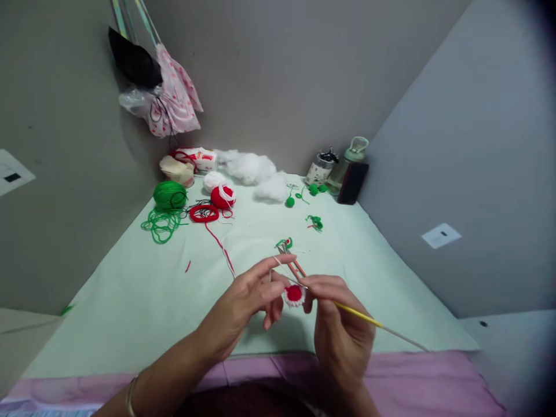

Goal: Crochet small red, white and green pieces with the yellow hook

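My left hand (pixel 247 301) pinches a small round crochet piece (pixel 294 295), red in the middle with a white edge, and a white yarn strand runs over its raised forefinger. My right hand (pixel 339 324) is closed round a yellow-handled crochet hook (pixel 369 318) whose tip meets the piece. Both hands hover over the pale green table (pixel 130 301) near its front edge. Orange-handled scissors (pixel 292 262) lie on the table just behind my fingers.
At the back left lie a green yarn ball (pixel 169 194), loose green yarn (pixel 161 223), a red ring (pixel 204 214) and a red-and-white ball (pixel 223 197). White stuffing (pixel 256 174), small green pieces (pixel 315 222), a jar (pixel 319 168), a bottle (pixel 351 159) stand farther back. Bags (pixel 167 101) hang on the wall.
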The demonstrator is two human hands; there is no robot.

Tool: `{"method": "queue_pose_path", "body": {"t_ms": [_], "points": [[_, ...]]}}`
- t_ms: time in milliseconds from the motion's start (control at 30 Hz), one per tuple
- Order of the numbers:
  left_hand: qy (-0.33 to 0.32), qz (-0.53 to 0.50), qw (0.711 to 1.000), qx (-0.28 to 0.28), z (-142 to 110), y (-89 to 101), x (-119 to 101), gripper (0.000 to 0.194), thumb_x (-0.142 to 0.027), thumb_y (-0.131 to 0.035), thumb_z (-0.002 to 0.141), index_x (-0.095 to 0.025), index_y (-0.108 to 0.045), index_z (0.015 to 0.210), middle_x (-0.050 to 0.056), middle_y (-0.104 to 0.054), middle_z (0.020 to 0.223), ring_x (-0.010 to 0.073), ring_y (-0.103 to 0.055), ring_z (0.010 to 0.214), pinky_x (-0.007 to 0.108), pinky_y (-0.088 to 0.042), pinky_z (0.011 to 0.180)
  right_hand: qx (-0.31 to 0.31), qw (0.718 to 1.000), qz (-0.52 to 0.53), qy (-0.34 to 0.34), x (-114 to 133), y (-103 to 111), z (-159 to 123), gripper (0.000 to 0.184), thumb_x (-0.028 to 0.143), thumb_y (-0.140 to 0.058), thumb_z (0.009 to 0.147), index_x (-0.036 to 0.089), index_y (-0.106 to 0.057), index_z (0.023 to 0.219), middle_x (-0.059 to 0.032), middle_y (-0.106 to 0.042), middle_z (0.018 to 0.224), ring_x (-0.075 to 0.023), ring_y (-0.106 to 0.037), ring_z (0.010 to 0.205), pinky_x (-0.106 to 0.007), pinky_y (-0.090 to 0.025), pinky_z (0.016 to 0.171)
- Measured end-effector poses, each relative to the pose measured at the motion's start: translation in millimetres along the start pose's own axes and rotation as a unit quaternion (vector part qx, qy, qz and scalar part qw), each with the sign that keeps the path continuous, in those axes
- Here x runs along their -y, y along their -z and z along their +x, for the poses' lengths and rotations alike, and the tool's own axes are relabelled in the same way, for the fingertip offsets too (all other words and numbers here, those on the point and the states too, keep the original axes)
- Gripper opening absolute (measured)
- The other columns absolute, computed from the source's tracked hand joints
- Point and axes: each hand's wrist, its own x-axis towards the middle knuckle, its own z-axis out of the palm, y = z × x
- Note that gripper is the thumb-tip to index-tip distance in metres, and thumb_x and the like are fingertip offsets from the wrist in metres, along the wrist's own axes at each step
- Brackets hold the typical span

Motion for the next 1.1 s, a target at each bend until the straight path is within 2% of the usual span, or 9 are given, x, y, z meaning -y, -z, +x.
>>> {"method": "queue_pose_path", "body": {"t_ms": [100,167,233,367,600,700,867,1000,1100], "points": [[0.030,-0.074,0.997,-0.014,1,-3.7,4,0.054,-0.036,-0.090,0.082,-0.029,-0.073,0.133,-0.002,-0.065,0.089,0.0049,-0.054,0.048,0.017,-0.034,0.038,0.011,1.000,-0.014,-0.004,-3,0,-3,0.018,0.023,-0.069,0.101,0.031,-0.084,0.107,-0.0070,-0.080,0.098,-0.0207,-0.069,0.082,-0.033,-0.056,0.066],[0.028,-0.079,0.996,-0.035,2,-4.9,7,0.055,-0.031,-0.092,0.080,-0.028,-0.073,0.131,-0.001,-0.067,0.092,0.0029,-0.054,0.043,0.016,-0.033,0.035,0.012,1.000,-0.010,-0.013,-5,-2,-4,0.018,0.023,-0.068,0.101,0.031,-0.084,0.106,-0.0069,-0.080,0.098,-0.0208,-0.069,0.082,-0.033,-0.056,0.065],[0.016,-0.084,0.995,-0.054,2,-5.1,9,0.054,-0.028,-0.093,0.079,-0.028,-0.074,0.130,-0.001,-0.068,0.094,0.0048,-0.061,0.046,0.016,-0.043,0.040,0.008,1.000,0.003,-0.024,-7,-4,-3,0.019,0.024,-0.066,0.102,0.031,-0.084,0.106,-0.0064,-0.080,0.098,-0.0193,-0.069,0.079,-0.032,-0.055,0.063],[-0.004,-0.110,0.992,-0.063,-1,-4.0,11,0.049,-0.024,-0.093,0.080,-0.026,-0.077,0.127,0.001,-0.071,0.094,0.0127,-0.076,0.073,0.022,-0.062,0.069,0.017,0.999,0.020,-0.028,-9,-10,2,0.012,0.025,-0.076,0.096,0.031,-0.084,0.103,-0.0046,-0.081,0.094,-0.0214,-0.072,0.088,-0.035,-0.059,0.076],[-0.013,-0.100,0.994,-0.053,-2,0.2,11,0.040,-0.026,-0.093,0.082,-0.024,-0.080,0.119,-0.002,-0.072,0.082,0.0135,-0.076,0.070,0.024,-0.062,0.072,0.077,0.989,0.104,-0.078,-13,-4,9,0.007,0.030,-0.076,0.097,0.031,-0.083,0.098,-0.0030,-0.076,0.090,-0.0188,-0.069,0.085,-0.030,-0.056,0.070],[-0.018,-0.085,0.995,-0.053,-3,2.3,10,0.040,-0.027,-0.092,0.083,-0.023,-0.078,0.120,-0.001,-0.073,0.079,0.0146,-0.076,0.070,0.027,-0.062,0.072,0.089,0.994,0.042,-0.049,-9,-3,5,0.015,0.025,-0.070,0.101,0.032,-0.083,0.104,-0.0030,-0.076,0.092,-0.0189,-0.069,0.088,-0.032,-0.056,0.076],[-0.027,-0.086,0.994,-0.065,-5,0.5,9,0.041,-0.027,-0.090,0.085,-0.025,-0.076,0.124,0.000,-0.074,0.083,0.0152,-0.075,0.076,0.027,-0.059,0.076,0.022,0.996,-0.076,-0.035,-3,-8,-1,0.019,0.027,-0.070,0.100,0.031,-0.082,0.113,-0.0033,-0.077,0.090,-0.0213,-0.069,0.086,-0.039,-0.055,0.086],[-0.008,-0.103,0.993,-0.055,-7,-1.3,8,0.051,-0.023,-0.093,0.079,-0.026,-0.076,0.126,0.001,-0.074,0.085,0.0174,-0.074,0.080,0.029,-0.057,0.078,0.055,0.995,0.040,-0.079,-6,-9,5,0.014,0.033,-0.071,0.099,0.028,-0.084,0.100,-0.0055,-0.076,0.089,-0.0214,-0.070,0.085,-0.035,-0.057,0.075],[-0.004,-0.100,0.993,-0.060,-8,-0.3,7,0.050,-0.026,-0.092,0.080,-0.027,-0.076,0.126,0.001,-0.073,0.088,0.0186,-0.074,0.082,0.031,-0.057,0.081,0.041,0.990,0.092,-0.101,-7,-10,8,0.014,0.033,-0.072,0.099,0.027,-0.084,0.095,-0.0058,-0.075,0.089,-0.0192,-0.068,0.081,-0.031,-0.057,0.068]]}}
